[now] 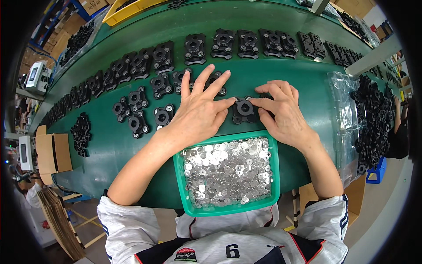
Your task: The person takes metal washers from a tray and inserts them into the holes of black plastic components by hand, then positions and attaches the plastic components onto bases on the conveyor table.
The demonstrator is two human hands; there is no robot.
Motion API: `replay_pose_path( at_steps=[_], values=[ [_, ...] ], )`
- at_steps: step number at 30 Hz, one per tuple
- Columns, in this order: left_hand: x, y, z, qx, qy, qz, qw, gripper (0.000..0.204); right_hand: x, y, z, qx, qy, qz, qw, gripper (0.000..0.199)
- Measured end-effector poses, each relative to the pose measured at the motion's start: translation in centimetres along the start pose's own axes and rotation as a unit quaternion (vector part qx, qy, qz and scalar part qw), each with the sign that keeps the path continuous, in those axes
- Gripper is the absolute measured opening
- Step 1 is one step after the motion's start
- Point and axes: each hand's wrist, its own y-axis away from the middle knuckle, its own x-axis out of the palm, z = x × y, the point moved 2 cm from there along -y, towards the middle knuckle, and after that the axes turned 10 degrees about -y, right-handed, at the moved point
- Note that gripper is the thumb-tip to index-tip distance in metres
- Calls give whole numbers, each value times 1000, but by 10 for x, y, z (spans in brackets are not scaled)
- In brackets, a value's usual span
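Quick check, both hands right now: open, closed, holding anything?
Left hand: open, fingers spread, index fingertip touching the black plastic part on the green table.
Right hand: open, fingers curled, fingertips on the same part; not lifted.

Both hands, left (200, 112) and right (283, 112), touch a black part (244, 111), seemingly unlifted, above a washer tray (274, 176).

We wear a white jersey (220, 246) with dark navy panels, thin red piping, short sleeves; forearms bare.
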Motion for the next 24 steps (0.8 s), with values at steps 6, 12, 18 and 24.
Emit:
replay_pose_path(
  at_steps=[6, 12, 18, 24],
  values=[
    [-3, -2, 6, 2, 21, 75, 997, 32, 3, -5, 17, 16, -22, -42, 999, 26],
    [3, -3, 4, 6, 8, 77, 997, 32, 19, -8, 28, 34, 55, -53, 997, 27],
    [7, 1, -1, 17, -24, 52, 998, 33, 27, -8, 34, 67, 121, -90, 986, 30],
    [9, 3, -8, 52, -76, 12, 996, 37, 31, -5, 34, 81, 135, -108, 982, 32]
  ],
)
